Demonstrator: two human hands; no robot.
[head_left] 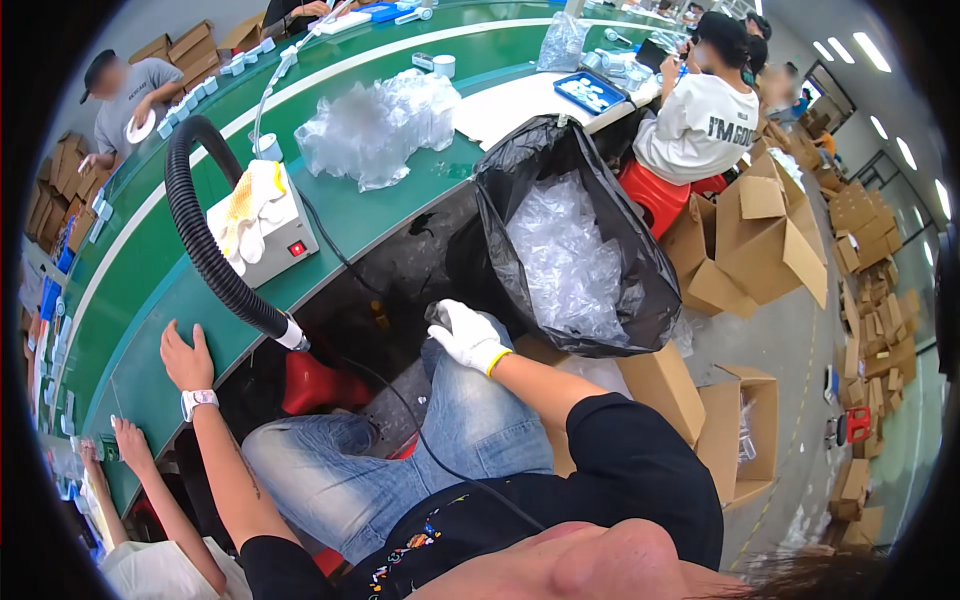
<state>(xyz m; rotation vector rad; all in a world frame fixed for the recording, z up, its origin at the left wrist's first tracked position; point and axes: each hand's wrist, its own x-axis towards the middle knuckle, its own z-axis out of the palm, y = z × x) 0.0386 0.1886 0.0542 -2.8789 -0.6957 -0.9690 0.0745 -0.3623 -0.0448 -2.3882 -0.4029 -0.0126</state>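
Observation:
My bare left hand [187,358] lies at the edge of the green table [150,385], its fingers apart and nothing in them. A white watch [199,402] is on that wrist. My right hand [470,338], in a white glove with a yellow cuff edge, rests on my knee in blue jeans. Something dark grey shows at its fingertips; I cannot make out whether it is part of the glove or a separate thing. Beyond it stands a black bag [640,315] full of clear plastic pieces [565,260].
A black flexible hose [190,215] arches down before me beside a white box [285,245] with gloves on it. Clear plastic bags [375,130] lie further along the table. Open cartons [770,235] stand at the right. A co-worker [700,120] sits beyond the bag; another person's hand [132,442] is at the left.

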